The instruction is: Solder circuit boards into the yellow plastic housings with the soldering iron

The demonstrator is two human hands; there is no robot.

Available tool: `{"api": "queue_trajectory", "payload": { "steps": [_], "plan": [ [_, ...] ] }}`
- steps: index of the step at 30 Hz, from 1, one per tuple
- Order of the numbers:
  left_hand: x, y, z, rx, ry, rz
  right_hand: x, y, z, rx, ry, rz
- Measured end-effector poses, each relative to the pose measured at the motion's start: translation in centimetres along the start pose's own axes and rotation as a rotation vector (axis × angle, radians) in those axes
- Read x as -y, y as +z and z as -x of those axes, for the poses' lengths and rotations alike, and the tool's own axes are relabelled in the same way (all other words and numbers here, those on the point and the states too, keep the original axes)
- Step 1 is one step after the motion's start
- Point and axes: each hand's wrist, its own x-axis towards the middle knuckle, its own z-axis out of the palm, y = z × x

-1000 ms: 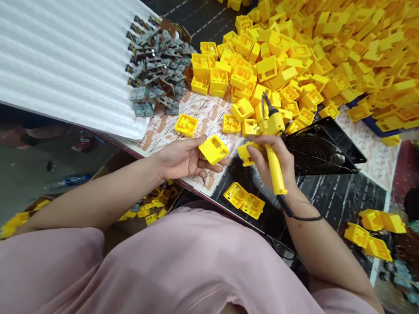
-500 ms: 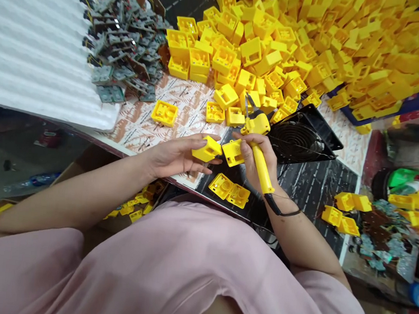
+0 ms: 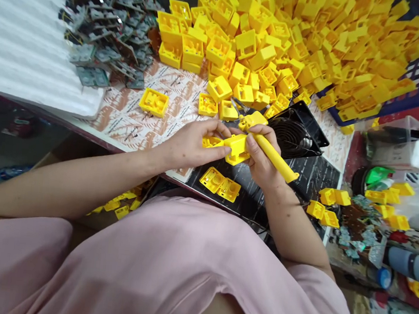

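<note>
The left hand (image 3: 190, 145) and right hand (image 3: 264, 162) both kept a closed grip on one yellow housing (image 3: 238, 149), the right also clasping a soldering iron (image 3: 278, 160) over the table (image 3: 132, 121).

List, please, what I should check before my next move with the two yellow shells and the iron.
1. Left hand grips a shell: ok.
2. Right hand grips the second shell with its fingertips: ok.
3. Shells touch between the hands: ok. Fully seated: cannot tell.
4. Iron is held in the right hand, with its tip pointing away from the body toward the pile: ok.
5. Iron tip is clear of the left fingers: cannot tell, the gap looks small.
6. Fan beside the right hand is running: cannot tell.
</note>
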Motion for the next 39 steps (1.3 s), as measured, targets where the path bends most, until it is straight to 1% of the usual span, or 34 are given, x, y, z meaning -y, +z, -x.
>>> {"api": "queue_trajectory", "payload": {
  "steps": [3, 5, 6, 9, 11, 13, 15, 18, 20, 21, 23, 26, 28, 30, 32, 33, 34, 36, 37, 38, 39],
  "plan": [
    [-0.9, -0.2, -0.3, 0.029, -0.004, -0.081, 0.2, -0.3, -0.1, 0.024, -0.01, 0.033],
    [-0.8, -0.2, -0.3, 0.048, 0.002, -0.163, 0.0, -0.5, -0.1, 0.006, -0.064, 0.074],
    [-0.5, -0.3, -0.3, 0.054, 0.007, -0.239, -0.2, -0.7, -0.1, -0.007, -0.11, 0.12],
    [1.2, -0.4, -0.1, 0.081, 0.032, -0.606, -1.2, -1.9, 0.3, 0.016, -0.309, 0.447],
    [2.6, -0.9, 0.2, 0.156, 0.099, -0.797, -1.9, -3.0, 0.9, 0.088, -0.394, 0.653],
    [3.7, -2.1, 0.7, 0.235, 0.188, -0.826, -2.3, -4.1, 1.5, 0.157, -0.417, 0.734],
    [4.2, -3.7, 1.4, 0.284, 0.234, -0.778, -2.1, -4.8, 2.0, 0.198, -0.428, 0.804],
    [3.9, -5.9, 2.0, 0.366, 0.206, -0.777, -1.4, -5.2, 2.5, 0.191, -0.484, 0.965],
    [3.2, -6.4, 1.8, 0.412, 0.169, -0.857, -1.0, -5.1, 2.4, 0.211, -0.52, 1.019],
    [2.8, -6.3, 1.6, 0.42, 0.143, -0.908, -0.9, -5.0, 2.3, 0.239, -0.534, 1.025],
    [2.0, -5.4, 0.9, 0.415, 0.09, -1.005, -0.9, -4.8, 2.0, 0.287, -0.555, 1.022],
    [1.0, -3.1, -0.1, 0.353, 0.027, -1.154, -1.3, -4.5, 1.7, 0.277, -0.554, 1.017],
    [0.4, -1.6, -0.5, 0.3, -0.001, -1.234, -1.2, -4.5, 1.8, 0.268, -0.502, 1.014],
    [0.0, -0.8, -0.7, 0.292, -0.061, -1.248, -0.7, -4.8, 2.1, 0.309, -0.442, 0.983],
    [0.1, -0.8, -0.8, 0.321, -0.102, -1.186, -0.1, -5.3, 2.5, 0.347, -0.409, 0.939],
    [0.3, -1.0, -0.9, 0.322, -0.081, -1.144, 0.1, -5.5, 2.6, 0.332, -0.411, 0.93],
    [0.5, -1.3, -1.1, 0.313, -0.026, -1.1, 0.2, -5.6, 2.8, 0.292, -0.42, 0.944],
    [1.2, -1.7, -1.6, 0.298, 0.125, -1.042, -0.3, -5.3, 2.8, 0.161, -0.427, 1.06],
    [1.5, -1.6, -1.9, 0.297, 0.176, -1.046, -0.7, -5.1, 2.7, 0.102, -0.419, 1.136],
    [1.7, -1.3, -2.1, 0.302, 0.192, -1.072, -1.1, -4.7, 2.6, 0.066, -0.408, 1.2],
    [1.8, -0.8, -2.2, 0.307, 0.179, -1.112, -1.6, -4.4, 2.5, 0.059, -0.397, 1.241]
  ]
}}
